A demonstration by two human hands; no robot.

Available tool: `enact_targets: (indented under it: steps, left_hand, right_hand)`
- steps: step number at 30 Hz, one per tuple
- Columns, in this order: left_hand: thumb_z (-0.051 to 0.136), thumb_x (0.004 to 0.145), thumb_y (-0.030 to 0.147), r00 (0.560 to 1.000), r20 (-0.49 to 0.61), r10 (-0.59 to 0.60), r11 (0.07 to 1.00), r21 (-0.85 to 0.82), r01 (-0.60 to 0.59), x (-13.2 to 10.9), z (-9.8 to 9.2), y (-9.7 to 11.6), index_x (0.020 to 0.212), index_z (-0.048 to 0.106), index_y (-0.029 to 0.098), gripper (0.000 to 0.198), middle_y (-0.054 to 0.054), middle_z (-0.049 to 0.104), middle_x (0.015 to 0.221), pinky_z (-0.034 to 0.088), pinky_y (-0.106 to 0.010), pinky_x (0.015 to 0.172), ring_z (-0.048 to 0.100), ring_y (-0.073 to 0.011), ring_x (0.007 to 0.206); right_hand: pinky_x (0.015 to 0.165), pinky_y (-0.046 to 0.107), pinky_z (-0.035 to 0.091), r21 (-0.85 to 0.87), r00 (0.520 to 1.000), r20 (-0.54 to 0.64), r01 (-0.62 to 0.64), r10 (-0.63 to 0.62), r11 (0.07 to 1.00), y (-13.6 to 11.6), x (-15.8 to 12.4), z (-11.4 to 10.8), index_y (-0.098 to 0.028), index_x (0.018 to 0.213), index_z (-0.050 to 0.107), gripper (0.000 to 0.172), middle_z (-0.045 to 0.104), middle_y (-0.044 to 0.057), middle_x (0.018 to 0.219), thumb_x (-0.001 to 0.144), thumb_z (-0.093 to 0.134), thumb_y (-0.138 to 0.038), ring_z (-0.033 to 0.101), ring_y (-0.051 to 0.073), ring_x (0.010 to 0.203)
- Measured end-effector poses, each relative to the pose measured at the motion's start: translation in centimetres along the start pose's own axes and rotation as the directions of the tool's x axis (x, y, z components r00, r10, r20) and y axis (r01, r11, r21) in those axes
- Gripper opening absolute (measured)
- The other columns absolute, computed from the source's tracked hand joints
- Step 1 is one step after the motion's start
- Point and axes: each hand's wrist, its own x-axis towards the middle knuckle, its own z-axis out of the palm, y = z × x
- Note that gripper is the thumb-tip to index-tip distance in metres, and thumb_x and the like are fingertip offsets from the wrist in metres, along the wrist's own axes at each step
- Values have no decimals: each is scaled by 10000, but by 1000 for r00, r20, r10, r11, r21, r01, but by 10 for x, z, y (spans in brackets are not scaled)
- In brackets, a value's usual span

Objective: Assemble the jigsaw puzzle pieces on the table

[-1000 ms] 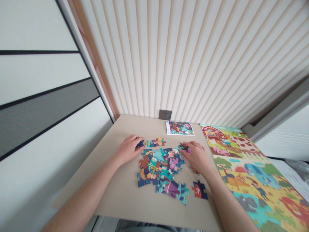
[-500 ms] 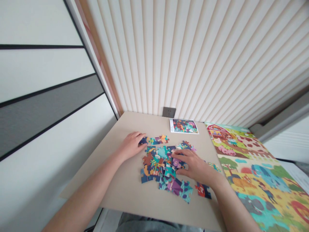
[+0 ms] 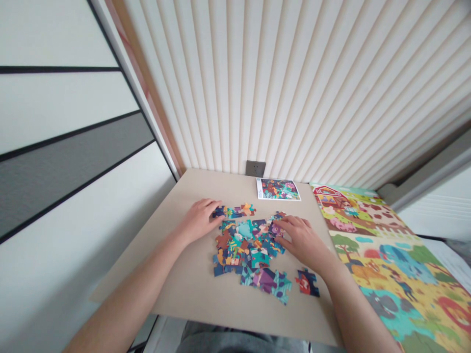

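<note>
- Now both hands are down on the table, well apart, with the pile of puzzle pieces between them.
- Left hand: palm down, fingers loose, tips touching the left end of the strip, a short row of joined pieces at the pile's far edge.
- Right hand: palm down, fingers spread, tips resting on pieces at the pile's right edge; nothing pinched or lifted.
- One red-and-blue piece lies alone, just beside the right wrist and apart from the pile.
- Card with a small colourful picture sits near the table's far edge, just below the socket.
- Farm mat lies along the table's right side.
</note>
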Motion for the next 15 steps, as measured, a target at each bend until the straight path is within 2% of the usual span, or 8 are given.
enact_targets:
  steps: [3, 7, 11, 15]
  left_hand:
    - [582, 978, 454, 999, 8, 34, 999, -28, -33, 1, 0, 10, 1342, 614, 220, 434, -92, 674, 1239, 469, -429, 1042, 623, -274, 1139]
    - [584, 979, 468, 998, 9, 56, 998, -29, -56, 1, 0, 19, 1343, 611, 233, 434, -90, 673, 1245, 463, -434, 1042, 620, -276, 1145]
    - [588, 976, 456, 999, 18, 43, 999, -11, -43, 1, 4, 15, 1352, 604, 243, 432, -89, 674, 1243, 459, -449, 1044, 619, -286, 1147]
    - [587, 979, 442, 999, 39, 23, 1000, -14, -23, 1, 6, 7, 1367, 593, 254, 431, -85, 674, 1242, 462, -460, 1040, 617, -290, 1149]
  right_hand:
    - [1094, 532, 413, 35, 998, -22, 53, -53, 998, -5, 0, -4, -291, 1343, 633, 392, 615, 125, 1358, 959, 662, -368, 538, 317, 1313]
    - [1132, 474, 402, 187, 986, 14, 158, -164, 970, -28, -1, -15, -310, 1365, 618, 414, 611, 93, 1366, 966, 659, -415, 538, 266, 1310]
    - [1170, 456, 352, 280, 958, 68, 250, -279, 927, -46, -1, -15, -320, 1345, 636, 452, 617, 71, 1355, 924, 710, -468, 514, 256, 1335]
    - [1181, 462, 322, 289, 953, 72, 264, -296, 920, -53, -2, -6, -304, 1342, 641, 461, 625, 77, 1332, 915, 726, -453, 531, 255, 1308]
